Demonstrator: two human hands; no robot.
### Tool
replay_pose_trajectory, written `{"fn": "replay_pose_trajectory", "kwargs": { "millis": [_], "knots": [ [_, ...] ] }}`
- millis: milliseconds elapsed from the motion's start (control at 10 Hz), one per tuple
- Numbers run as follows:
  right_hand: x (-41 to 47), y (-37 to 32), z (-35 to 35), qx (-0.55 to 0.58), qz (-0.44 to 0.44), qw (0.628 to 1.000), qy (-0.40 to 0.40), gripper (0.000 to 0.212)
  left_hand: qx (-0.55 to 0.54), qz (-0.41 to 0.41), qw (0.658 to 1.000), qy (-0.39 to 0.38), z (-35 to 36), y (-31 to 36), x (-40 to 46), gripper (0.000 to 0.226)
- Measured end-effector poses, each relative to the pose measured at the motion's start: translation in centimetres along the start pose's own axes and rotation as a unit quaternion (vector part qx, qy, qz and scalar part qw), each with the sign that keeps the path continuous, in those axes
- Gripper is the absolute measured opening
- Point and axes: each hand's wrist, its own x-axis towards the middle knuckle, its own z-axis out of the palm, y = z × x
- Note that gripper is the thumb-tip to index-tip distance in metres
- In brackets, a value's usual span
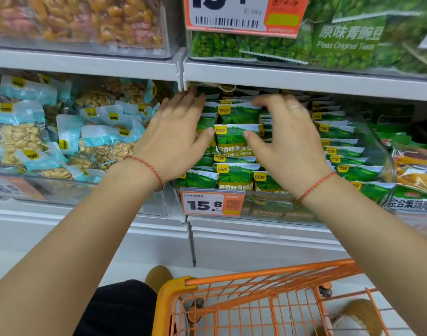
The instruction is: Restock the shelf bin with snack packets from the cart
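The grey shelving (304,81) fills the upper part of the view, with two tiers of clear bins. Below it, at the bottom right corner of the view, stands the orange wire cart (256,287), its basket showing only floor tiles through the mesh. On the middle tier, the clear shelf bin (384,166) is packed with rows of green snack packets (234,139), stacked from its front lip back to under the shelf above. An orange price tag (212,204) reading 15.8 hangs on the bin's front edge. At the bin's left side sits another clear bin of pale blue nut packets (69,132); at its right side, packets of mixed dried fruit (416,170). On the upper tier are larger green pea bags (348,37) and orange snacks (86,18).

Both bare forearms reach over the cart into the bin. The left hand (178,132) lies flat on the packets at the bin's left edge, fingers straight and together, grasping nothing. The right hand (287,134), somewhat blurred, rests palm-down on the middle rows, fingers spread and relaxed, thumb touching a front packet; it too grasps nothing. Each wrist wears a red string bracelet (149,168).
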Motion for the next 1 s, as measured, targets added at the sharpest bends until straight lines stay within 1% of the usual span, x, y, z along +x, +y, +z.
{"fn": "replay_pose_trajectory", "kwargs": {
  "millis": [100,200,300,400,500,600,700,800,900,1000],
  "knots": [
    [0.1,0.0,1.1,-0.122,-0.095,0.984,-0.082,0.057,0.050,0.008,0.998,-0.039,0.9,-0.1,0.4,0.067],
    [0.3,0.7,1.4,-0.168,-0.057,0.971,-0.161,0.059,0.070,0.017,0.995,-0.068,1.7,-0.4,0.1,0.059],
    [0.5,0.5,0.9,-0.166,-0.055,0.968,-0.182,0.060,0.091,0.028,0.992,-0.087,1.7,-0.6,-0.1,0.059],
    [0.9,0.0,0.3,-0.138,-0.040,0.975,-0.171,0.064,0.039,0.005,0.997,-0.059,1.0,-0.6,0.4,0.059],
    [1.6,-0.1,1.3,-0.127,-0.030,0.979,-0.155,0.064,0.031,-0.037,0.999,-0.002,1.3,-0.1,2.0,0.068],
    [1.8,0.1,2.6,-0.128,-0.006,0.977,-0.169,0.062,0.027,-0.071,0.997,-0.013,2.3,0.2,3.7,0.062],
    [1.6,0.6,2.9,-0.136,0.003,0.974,-0.181,0.061,0.024,-0.062,0.997,-0.029,2.9,0.3,4.1,0.049],
    [1.6,0.8,2.6,-0.129,0.003,0.971,-0.201,0.062,0.029,-0.052,0.998,-0.034,2.9,0.4,3.9,0.048],
    [1.4,0.7,2.0,-0.063,0.024,0.978,-0.199,0.066,0.015,-0.064,0.998,-0.005,2.6,0.6,3.4,0.061],
    [0.0,0.7,1.1,-0.005,0.080,0.987,-0.137,0.071,-0.002,-0.099,0.992,0.080,2.4,1.2,1.1,0.071]
  ]
}}
